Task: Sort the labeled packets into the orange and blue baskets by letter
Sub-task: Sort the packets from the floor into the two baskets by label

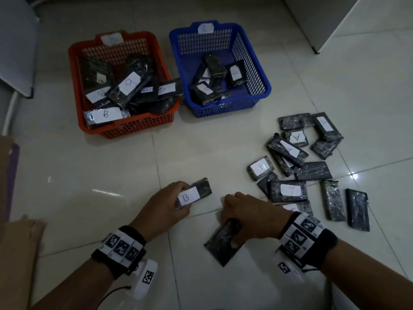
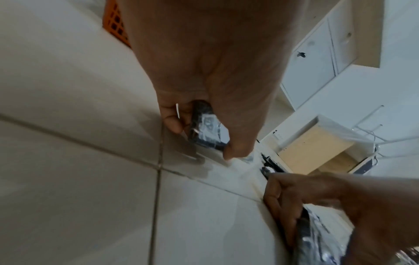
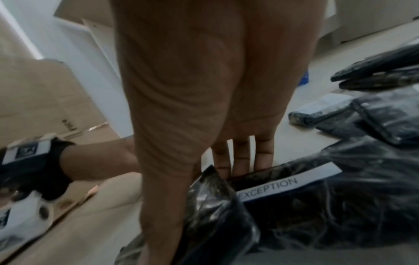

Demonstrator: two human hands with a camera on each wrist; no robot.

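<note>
The right hand (image 1: 250, 218), nearest, pinches a dark packet (image 1: 223, 242) whose letter is hidden, so turn it to read it, while the left hand's (image 1: 163, 209) fingers grip the B packet (image 1: 194, 194), best dropped far-left into the orange basket (image 1: 131, 128) among its B's.

An indoor room, likely a home or storeroom: glossy pale floor tiles (image 1: 125, 166) underfoot. White cabinets (image 1: 348, 21) stand at one o'clock (doors shut), cardboard (image 1: 15, 240) at eight o'clock.
</note>
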